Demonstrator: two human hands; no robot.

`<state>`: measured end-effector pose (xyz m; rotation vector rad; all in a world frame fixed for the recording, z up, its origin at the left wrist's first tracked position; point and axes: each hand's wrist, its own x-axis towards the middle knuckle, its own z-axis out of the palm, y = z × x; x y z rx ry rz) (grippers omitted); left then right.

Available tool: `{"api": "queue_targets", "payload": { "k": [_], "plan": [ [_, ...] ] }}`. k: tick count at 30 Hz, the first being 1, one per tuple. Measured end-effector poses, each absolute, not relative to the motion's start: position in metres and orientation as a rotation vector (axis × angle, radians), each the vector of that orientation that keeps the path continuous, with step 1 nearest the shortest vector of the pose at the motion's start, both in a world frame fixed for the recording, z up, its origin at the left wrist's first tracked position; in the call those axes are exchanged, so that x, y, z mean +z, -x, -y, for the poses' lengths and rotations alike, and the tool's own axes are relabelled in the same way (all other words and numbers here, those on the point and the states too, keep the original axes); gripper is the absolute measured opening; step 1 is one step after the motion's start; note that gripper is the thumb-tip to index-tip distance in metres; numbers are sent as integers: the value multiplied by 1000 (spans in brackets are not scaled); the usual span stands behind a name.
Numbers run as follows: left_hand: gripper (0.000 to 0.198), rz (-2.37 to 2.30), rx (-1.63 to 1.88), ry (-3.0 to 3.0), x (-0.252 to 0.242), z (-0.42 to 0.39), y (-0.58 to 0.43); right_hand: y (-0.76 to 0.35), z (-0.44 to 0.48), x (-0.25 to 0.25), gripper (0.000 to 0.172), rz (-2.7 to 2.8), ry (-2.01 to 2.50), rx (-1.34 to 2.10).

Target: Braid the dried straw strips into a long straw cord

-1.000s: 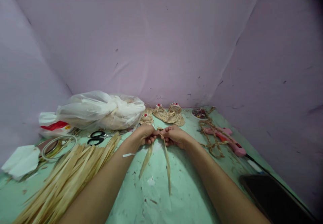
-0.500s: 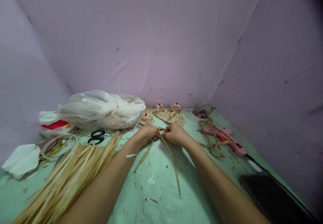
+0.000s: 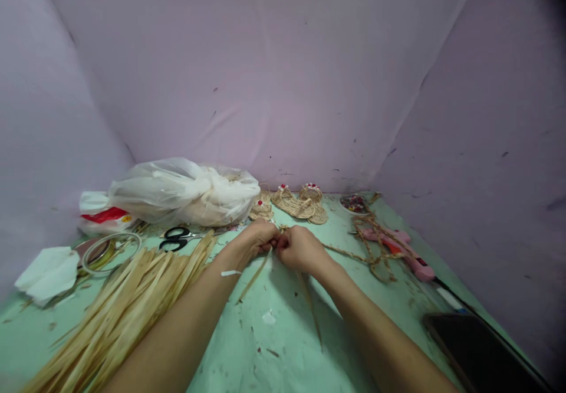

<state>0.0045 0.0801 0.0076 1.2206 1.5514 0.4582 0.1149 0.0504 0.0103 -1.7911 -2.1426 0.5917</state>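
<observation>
My left hand [image 3: 260,238] and my right hand [image 3: 298,248] meet over the middle of the table, fingers pinched closed on a braided straw rope [image 3: 347,252]. The rope runs from behind my right hand to a loose tangle on the right. One dried straw strip [image 3: 256,278] hangs below my left hand, and another straw strip [image 3: 312,310] trails under my right hand. My fingers cover the spot where strips and rope join. Beyond the hands lie small woven straw slippers [image 3: 294,205] with red and white beads.
Left of my arm lies a bundle of dried straw strips [image 3: 132,298], with black-handled scissors [image 3: 177,238], tape rolls [image 3: 112,254] and a tied plastic bag [image 3: 186,192] behind. Rightward are a bead dish [image 3: 354,204], a pink glue gun [image 3: 418,263] and a dark phone-like slab [image 3: 477,346].
My right hand has closed in on my left, so the fingers now touch. The strip on the right hangs further under the right wrist. The view has shifted slightly.
</observation>
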Motion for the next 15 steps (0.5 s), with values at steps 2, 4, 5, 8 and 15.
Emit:
{"api": "queue_targets", "payload": {
  "k": [2,4,5,8,15],
  "plan": [
    [14,-1556,422,-1209,10,-80,-3,-125,-59,7,5,2048,1743,834],
    [16,-1504,396,-1193,11,-80,0,-136,-68,6,6,1821,1733,1021],
    [16,-1463,393,-1191,11,-80,1,-141,-72,6,7,1676,1737,1098],
    [15,-1389,398,-1196,10,-81,2,-142,-72,8,8,1313,1702,1388],
    [15,-1376,393,-1233,7,-81,2,-123,-65,-2,12,1290,1598,1547]
  ]
}}
